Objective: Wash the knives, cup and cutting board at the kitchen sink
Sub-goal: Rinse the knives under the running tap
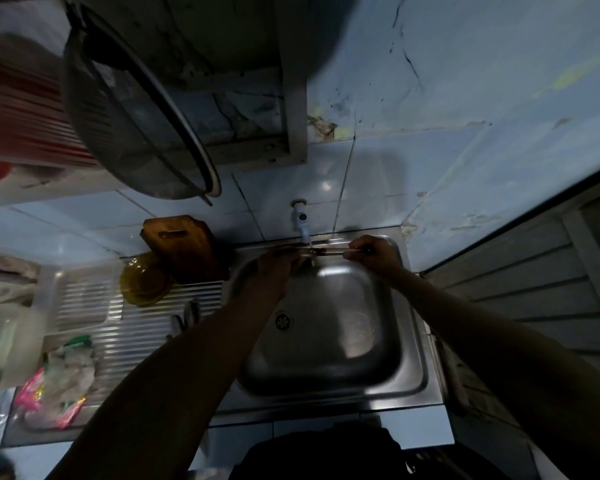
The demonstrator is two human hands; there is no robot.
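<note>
1 knife (321, 251) under tap (302, 226) | right hand (373, 254) fingers grip handle | left hand (279, 268) fingers (unclear) at blade | 1 cutting board (184, 247)

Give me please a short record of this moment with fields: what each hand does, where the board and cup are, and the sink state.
right hand: right hand grips the handle end of a knife
left hand: left hand touches the blade end, grip unclear
knife position: level, under the tap
cutting board: cutting board leans against the wall, left of the sink
cup: yellow cup on the drainboard beside the board
sink basin: holds no dishes
</note>
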